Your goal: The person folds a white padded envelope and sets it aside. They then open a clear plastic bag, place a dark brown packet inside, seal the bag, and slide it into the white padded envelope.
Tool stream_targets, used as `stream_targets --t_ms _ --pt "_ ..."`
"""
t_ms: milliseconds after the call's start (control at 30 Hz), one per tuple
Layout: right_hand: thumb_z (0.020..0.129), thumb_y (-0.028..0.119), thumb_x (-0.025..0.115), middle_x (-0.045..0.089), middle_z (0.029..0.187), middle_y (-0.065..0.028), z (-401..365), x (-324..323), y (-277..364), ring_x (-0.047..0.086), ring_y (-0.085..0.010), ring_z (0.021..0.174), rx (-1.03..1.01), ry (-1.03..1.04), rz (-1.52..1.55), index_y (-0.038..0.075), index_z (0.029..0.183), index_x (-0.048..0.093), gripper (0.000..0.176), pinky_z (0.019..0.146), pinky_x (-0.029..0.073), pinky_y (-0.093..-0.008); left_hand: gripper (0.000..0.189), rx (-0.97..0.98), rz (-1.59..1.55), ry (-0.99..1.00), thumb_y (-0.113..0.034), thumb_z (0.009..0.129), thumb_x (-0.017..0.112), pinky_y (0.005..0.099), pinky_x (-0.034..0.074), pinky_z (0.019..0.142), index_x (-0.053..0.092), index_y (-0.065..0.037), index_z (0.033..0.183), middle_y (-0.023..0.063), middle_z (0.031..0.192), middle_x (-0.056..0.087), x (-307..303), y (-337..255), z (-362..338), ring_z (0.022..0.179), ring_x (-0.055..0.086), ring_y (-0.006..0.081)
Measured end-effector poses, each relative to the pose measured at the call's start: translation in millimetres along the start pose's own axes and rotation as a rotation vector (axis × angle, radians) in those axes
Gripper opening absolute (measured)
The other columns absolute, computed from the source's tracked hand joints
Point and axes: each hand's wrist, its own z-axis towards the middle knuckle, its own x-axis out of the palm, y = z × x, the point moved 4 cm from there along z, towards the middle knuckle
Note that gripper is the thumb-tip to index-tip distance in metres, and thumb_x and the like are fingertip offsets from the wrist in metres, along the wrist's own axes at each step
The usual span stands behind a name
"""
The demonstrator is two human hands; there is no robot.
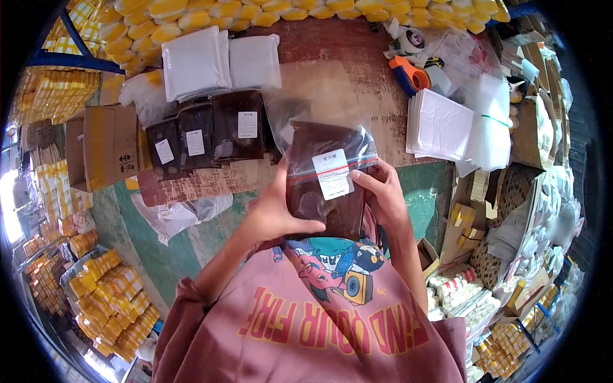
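Both my hands hold a dark brown packet [306,204] with a white printed label, inside a clear zip bag with a red line across it. My left hand [271,207] grips its left side, thumb across the lower front. At the right edge, my right hand [381,191] closes on the bag, its thumb by the label. The bag's clear top spreads beyond the packet over the table [377,127]. Left of it lie several similar dark labelled packets [233,137], with white plastic-wrapped stacks [195,62] behind them.
An open cardboard box [105,147] stands at the left. To the right are white sheets [440,124], clear bags [490,121] and an orange and blue tape dispenser [412,76]. Yellow packs [268,11] line the back; a plastic bag [169,214] lies below the table's left edge.
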Motion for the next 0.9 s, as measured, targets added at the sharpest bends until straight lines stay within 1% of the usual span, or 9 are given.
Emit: stream_targets --t_ms 100,300,400,433,533,567,667,767,900 --pt "0.084 0.003 0.071 0.069 0.098 -0.0082 -0.5 -1.3 -0.6 0.065 -0.0125 0.086 0.004 0.009 -0.03 -0.002 0.109 0.062 0.027 0.08 0.052 -0.0271 0.139 -0.031 0.111 0.0 -0.019 0.051 0.092 0.0403 0.032 0.112 0.0 -0.009 0.154 0.0219 0.144 0.041 -0.4 0.9 -3.9 0.135 0.041 0.0336" --pt "0.085 0.003 0.07 0.069 0.098 -0.008 -0.4 -0.2 2.2 0.064 -0.0122 0.087 -0.008 0.018 -0.013 -0.003 0.11 0.061 0.027 0.08 0.052 -0.0267 0.128 -0.044 0.206 -0.074 -0.029 0.059 0.09 0.0404 0.035 0.11 0.006 -0.005 0.153 0.0207 0.141 0.045 1.7 8.4 -7.4 0.131 0.045 0.0334" --pt "0.085 0.002 0.069 0.069 0.099 -0.0081 -1.1 3.9 5.0 0.064 -0.0121 0.087 0.001 0.027 0.007 -0.003 0.11 0.061 0.027 0.08 0.052 -0.0269 0.111 -0.054 -0.039 -0.221 -0.033 0.068 0.086 0.0378 0.039 0.106 0.018 -0.002 0.15 0.0194 0.133 0.053 11.1 16.1 -2.3 0.124 0.052 0.0295" --pt "0.085 0.002 0.069 0.069 0.099 -0.0082 -1.3 3.5 4.7 0.064 -0.0121 0.087 0.002 0.028 -0.004 -0.003 0.11 0.061 0.027 0.08 0.052 -0.027 0.083 -0.017 0.008 -0.328 -0.031 0.081 0.076 0.0342 0.044 0.099 0.033 0.0 0.144 0.0175 0.123 0.06 12.0 15.0 -3.5 0.115 0.058 0.0248" --pt "0.086 0.002 0.069 0.069 0.099 -0.0082 -0.5 0.1 7.7 0.064 -0.0122 0.087 -0.007 0.03 -0.029 -0.003 0.111 0.061 0.026 0.08 0.052 -0.027 0.063 -0.07 -0.072 -0.431 -0.027 0.09 0.067 0.0329 0.046 0.095 0.039 0.002 0.138 0.0175 0.118 0.063 12.0 17.1 2.9 0.109 0.062 0.0235" --pt "0.086 0.002 0.069 0.069 0.099 -0.0081 -0.8 0.0 8.2 0.064 -0.0122 0.087 -0.01 0.032 -0.028 -0.003 0.11 0.061 0.026 0.081 0.052 -0.027 0.05 -0.063 0.024 -0.415 -0.022 0.095 0.059 0.0334 0.047 0.093 0.042 0.003 0.135 0.0179 0.116 0.063 11.6 14.8 2.8 0.107 0.062 0.0239" --pt "0.086 0.002 0.069 0.069 0.099 -0.0078 -1.2 -0.4 9.0 0.064 -0.0121 0.087 -0.006 0.034 -0.015 -0.003 0.11 0.061 0.026 0.081 0.051 -0.027 0.064 -0.068 -0.048 -0.382 -0.027 0.088 0.07 0.0337 0.048 0.093 0.04 0.002 0.136 0.0178 0.115 0.064 12.2 9.9 6.1 0.108 0.062 0.0249" --pt "0.086 0.002 0.069 0.069 0.099 -0.0077 -0.6 -2.4 7.8 0.064 -0.0119 0.087 -0.01 0.037 -0.002 -0.003 0.11 0.062 0.026 0.081 0.051 -0.027 0.092 -0.03 0.2 -0.305 -0.033 0.071 0.084 0.0344 0.047 0.095 0.034 0.001 0.139 0.0179 0.119 0.062 14.3 -2.5 5.5 0.111 0.062 0.0261" --pt "0.086 0.002 0.069 0.069 0.099 -0.0077 -0.8 -2.4 9.2 0.064 -0.0117 0.087 -0.016 0.033 -0.02 -0.003 0.11 0.062 0.025 0.081 0.051 -0.0271 0.125 0.011 0.302 -0.229 -0.035 0.05 0.094 0.0377 0.045 0.101 0.021 0.001 0.144 0.02 0.127 0.057 15.9 -18.0 8.1 0.118 0.058 0.0301"
